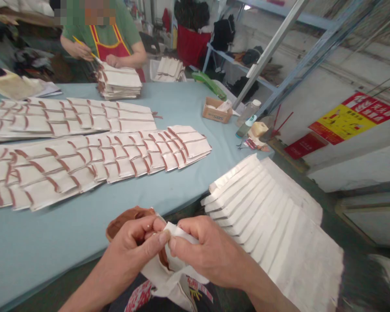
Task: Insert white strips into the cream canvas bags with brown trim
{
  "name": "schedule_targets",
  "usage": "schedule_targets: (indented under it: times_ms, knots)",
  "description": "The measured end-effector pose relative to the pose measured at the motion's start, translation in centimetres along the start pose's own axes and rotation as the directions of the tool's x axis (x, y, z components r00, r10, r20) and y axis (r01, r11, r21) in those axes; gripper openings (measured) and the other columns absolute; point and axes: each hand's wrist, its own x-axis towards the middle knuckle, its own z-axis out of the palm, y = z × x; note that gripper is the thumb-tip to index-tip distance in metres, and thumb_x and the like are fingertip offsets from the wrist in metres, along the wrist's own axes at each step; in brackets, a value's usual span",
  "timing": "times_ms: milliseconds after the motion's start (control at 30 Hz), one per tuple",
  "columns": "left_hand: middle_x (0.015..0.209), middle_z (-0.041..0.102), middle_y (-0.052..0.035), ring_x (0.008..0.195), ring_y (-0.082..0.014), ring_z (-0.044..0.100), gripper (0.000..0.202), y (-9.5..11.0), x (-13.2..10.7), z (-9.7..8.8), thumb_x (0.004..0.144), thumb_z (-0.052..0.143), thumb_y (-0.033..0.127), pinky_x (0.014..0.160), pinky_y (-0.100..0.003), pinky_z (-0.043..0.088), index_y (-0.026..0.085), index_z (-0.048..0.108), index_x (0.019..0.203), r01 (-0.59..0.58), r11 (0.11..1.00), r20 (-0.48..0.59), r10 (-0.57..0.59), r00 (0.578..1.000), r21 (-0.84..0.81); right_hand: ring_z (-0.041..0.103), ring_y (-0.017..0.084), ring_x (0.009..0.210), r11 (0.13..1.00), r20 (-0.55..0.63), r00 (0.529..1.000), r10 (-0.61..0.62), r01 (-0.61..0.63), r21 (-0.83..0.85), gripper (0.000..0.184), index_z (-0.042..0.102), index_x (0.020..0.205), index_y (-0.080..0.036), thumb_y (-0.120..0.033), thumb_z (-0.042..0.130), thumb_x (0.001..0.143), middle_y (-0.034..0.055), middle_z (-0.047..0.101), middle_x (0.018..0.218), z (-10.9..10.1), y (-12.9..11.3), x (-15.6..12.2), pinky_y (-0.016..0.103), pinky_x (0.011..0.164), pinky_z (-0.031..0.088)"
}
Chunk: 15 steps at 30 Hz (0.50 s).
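Low in the head view, my left hand (pixel 134 247) and my right hand (pixel 208 251) meet close to my body. Both pinch a small white fabric piece (pixel 173 264) with brown trim, thumbs and forefingers pressed on its top edge. Behind my left hand a brown strip (pixel 130 215) curls at the table's near edge. A fanned stack of plain white pieces (pixel 273 216) rests just right of my right hand.
Two long overlapping rows of white pieces with brown trim (pixel 94 156) cover the light-blue table (pixel 175 99). Across it a person in a red apron (pixel 107 39) works on a stack of pieces (pixel 120 82). A small cardboard box (pixel 217 110) and bottles (pixel 247 123) stand at the far right corner.
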Motion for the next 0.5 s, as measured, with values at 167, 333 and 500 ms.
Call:
schedule_targets:
  times_ms: [167,333,500]
  knots:
    - [0.061,0.073,-0.0032,0.049,-0.0122,0.059,0.066,2.1,-0.7,1.9,0.082,0.09,0.077,0.048,-0.019,0.042,0.016,0.069,0.069,0.047,0.997,-0.06,-0.051,0.997,-0.066,0.044,0.011,0.063,1.0,-0.064,0.998,-0.002,0.003,0.025,0.028,0.058,0.075,-0.02,-0.037,0.069,0.095,-0.0067,0.05,0.067,-0.6,0.2,-0.4,0.024,0.053,0.031]
    - [0.062,0.072,-0.0036,0.054,-0.0126,0.061,0.073,4.0,-1.4,3.8,0.072,0.092,0.084,0.053,-0.019,0.044,0.015,0.069,0.062,0.07,0.997,-0.161,-0.077,0.984,-0.043,0.047,0.011,0.066,0.988,-0.095,0.994,-0.045,0.059,0.145,0.029,0.064,0.088,-0.019,-0.045,0.075,0.096,-0.0058,0.057,0.073,-0.7,1.3,-0.3,0.023,0.058,0.035]
    - [0.064,0.072,-0.0027,0.054,-0.012,0.057,0.074,4.1,-1.4,4.0,0.077,0.087,0.086,0.053,-0.02,0.04,0.016,0.068,0.064,0.081,0.997,-0.147,-0.08,0.986,-0.003,0.049,0.011,0.067,0.984,-0.102,0.991,-0.085,0.099,0.148,0.025,0.062,0.085,-0.019,-0.04,0.071,0.096,-0.0045,0.059,0.075,-1.3,1.6,-0.2,0.023,0.061,0.038]
